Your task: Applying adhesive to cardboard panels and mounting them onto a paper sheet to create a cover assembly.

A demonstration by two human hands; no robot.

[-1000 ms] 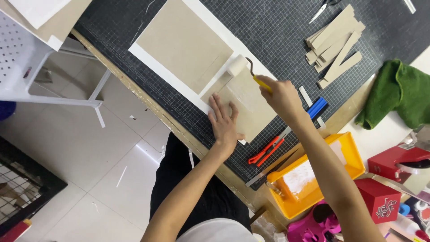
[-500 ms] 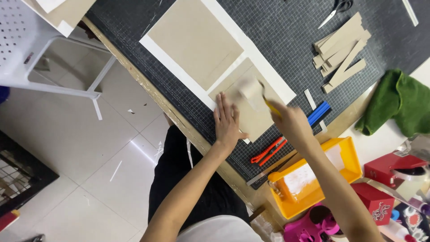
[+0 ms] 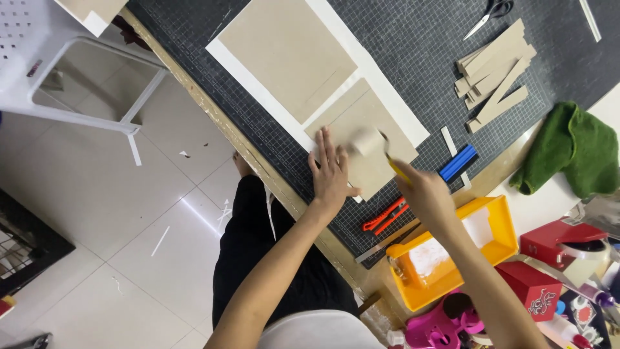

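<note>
Left hand (image 3: 330, 173) flat, fingers spread, pinning small board (image 3: 365, 139) on white sheet (image 3: 387, 90) atop mat (image 3: 413, 39). Right hand (image 3: 426, 194) closed round yellow handle of roller (image 3: 368, 141), blurred, on board. We judge rolling unfinished; big board (image 3: 284, 58) looks already laid.

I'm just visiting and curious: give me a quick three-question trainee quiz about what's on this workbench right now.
1. True or false: the left hand lies flat on the smaller cardboard sheet.
2. What does the right hand hold? A) scissors B) a small paint roller C) the green cloth
3. What colour is the tray beside the right forearm?

Key: 1 true; 2 B; 3 yellow.
</note>
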